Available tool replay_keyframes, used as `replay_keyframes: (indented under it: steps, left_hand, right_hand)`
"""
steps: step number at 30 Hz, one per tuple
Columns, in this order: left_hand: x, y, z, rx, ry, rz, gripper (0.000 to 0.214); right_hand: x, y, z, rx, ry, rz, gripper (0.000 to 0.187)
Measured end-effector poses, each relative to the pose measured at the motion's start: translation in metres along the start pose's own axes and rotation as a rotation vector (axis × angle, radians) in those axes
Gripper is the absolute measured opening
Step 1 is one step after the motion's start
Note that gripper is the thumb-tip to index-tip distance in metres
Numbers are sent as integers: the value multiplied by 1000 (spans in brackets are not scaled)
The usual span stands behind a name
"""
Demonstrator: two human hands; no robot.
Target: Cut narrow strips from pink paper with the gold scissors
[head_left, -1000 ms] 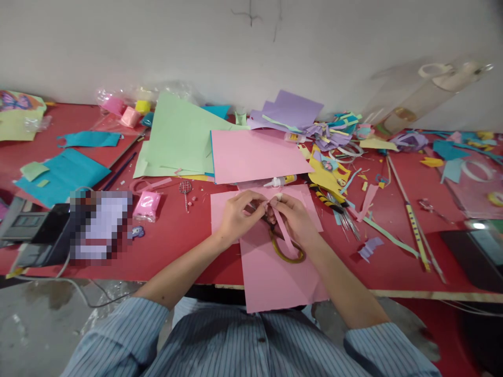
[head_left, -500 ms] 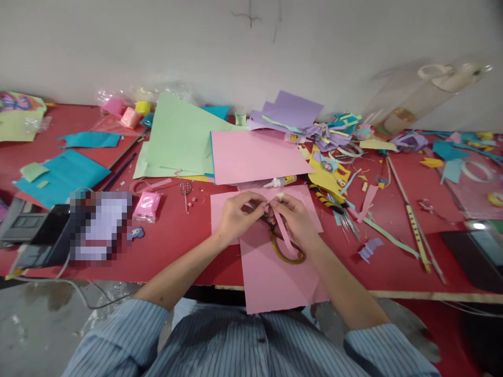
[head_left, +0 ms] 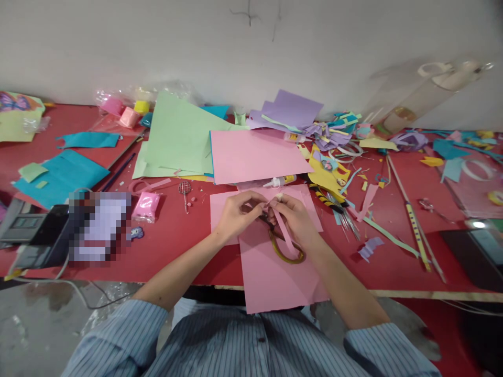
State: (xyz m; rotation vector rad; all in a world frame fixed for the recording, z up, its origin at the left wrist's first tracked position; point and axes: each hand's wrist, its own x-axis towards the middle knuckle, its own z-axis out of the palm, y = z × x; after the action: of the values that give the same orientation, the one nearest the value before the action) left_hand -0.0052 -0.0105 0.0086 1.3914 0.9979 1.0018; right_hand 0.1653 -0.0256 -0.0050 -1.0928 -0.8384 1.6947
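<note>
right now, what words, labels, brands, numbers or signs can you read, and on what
Nothing can be read.
Front glue bottle: label too small, blurred.
Rear glue bottle: label too small, blurred.
Yellow stick: dark marks, too small.
Grey device: panel too blurred.
Pixelated patch: unreadable.

Papercraft workspace, workshop-like. Long red-topped table [head_left: 176,256] against plain pale wall [head_left: 157,42], strewn with coloured stock: green sheets [head_left: 184,136], pink sheet [head_left: 255,157], purple sheets [head_left: 298,107], blue sheet [head_left: 68,175]. Tangled heap of cut paper strips [head_left: 332,135] near wall. Glue bottle [head_left: 283,180], gold-handled scissors [head_left: 290,261], small pink packet [head_left: 146,206], black-and-yellow tool handles [head_left: 325,198] among scraps. Grey floor [head_left: 43,330] blotched, possibly bare concrete; too blurred to settle.
</note>
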Motion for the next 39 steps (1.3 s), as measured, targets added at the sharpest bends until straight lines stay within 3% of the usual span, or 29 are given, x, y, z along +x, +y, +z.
replay_keyframes:
  steps: [18,39]
  left_hand:
    - [-2,-6,10,-11,69,-29,7]
    - [1,-5,3,47,-7,20,13]
  right_hand:
    - [1,1,4,78,-44,53,15]
    - [-1,-4,4,91,-44,33,15]
